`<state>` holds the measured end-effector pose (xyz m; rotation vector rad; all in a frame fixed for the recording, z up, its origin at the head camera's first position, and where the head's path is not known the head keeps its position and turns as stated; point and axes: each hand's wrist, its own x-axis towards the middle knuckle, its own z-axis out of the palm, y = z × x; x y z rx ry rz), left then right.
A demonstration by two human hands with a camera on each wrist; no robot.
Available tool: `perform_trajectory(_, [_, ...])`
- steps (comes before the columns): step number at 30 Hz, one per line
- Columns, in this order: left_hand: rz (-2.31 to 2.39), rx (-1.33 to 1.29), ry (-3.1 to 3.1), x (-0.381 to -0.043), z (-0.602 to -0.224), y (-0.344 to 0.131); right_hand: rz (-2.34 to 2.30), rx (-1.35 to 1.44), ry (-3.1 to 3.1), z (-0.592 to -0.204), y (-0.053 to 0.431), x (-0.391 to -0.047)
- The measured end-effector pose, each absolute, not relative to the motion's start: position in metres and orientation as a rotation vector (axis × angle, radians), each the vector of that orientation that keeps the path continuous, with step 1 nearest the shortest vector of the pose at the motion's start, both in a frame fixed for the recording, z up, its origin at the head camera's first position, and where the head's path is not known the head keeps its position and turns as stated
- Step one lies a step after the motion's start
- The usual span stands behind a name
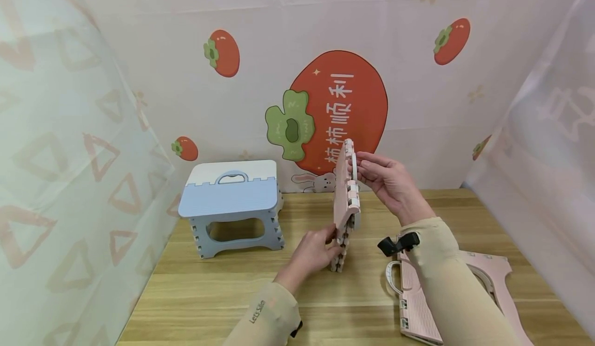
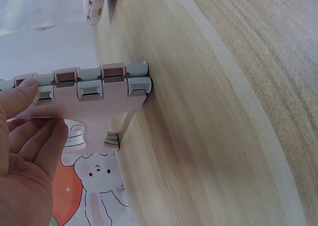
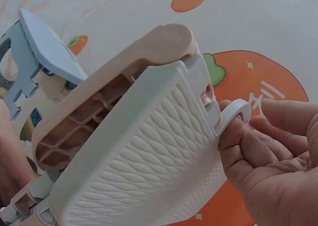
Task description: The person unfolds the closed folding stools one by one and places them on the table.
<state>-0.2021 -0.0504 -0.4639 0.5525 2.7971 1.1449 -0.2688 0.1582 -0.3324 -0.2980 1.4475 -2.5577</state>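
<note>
Right hand [image 1: 388, 183] pinches the white handle [image 3: 233, 117] atop our folded pink stool [image 1: 346, 201], stood on edge mid-table [image 1: 223, 284]. Left hand [image 1: 313, 253] grips its lower hinged edge [image 2: 94, 84]. Seemingly mid-unfolding; next we'd need to spread the halves. Blue stool [image 1: 232, 201] stands left.

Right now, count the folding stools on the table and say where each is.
3. A blue stool stands unfolded at the back left; a pink stool, folded, is held upright mid-table by both hands; another folded pink stool lies flat at right, partly hidden by a sleeve.
</note>
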Motion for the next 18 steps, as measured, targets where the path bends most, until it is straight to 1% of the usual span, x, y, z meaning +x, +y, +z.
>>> perform_trajectory(9, [1.209, 0.55, 2.753, -0.203, -0.4674, -0.0519, -2.514, -0.291, 1.49, -0.3312, 0.1527, -0.2686])
perform_trajectory(18, [1.238, 0.614, 2.768, -0.2027, -0.4715, -0.0545, -2.512, -0.301, 1.467, -0.332, 0.1498, -0.2675])
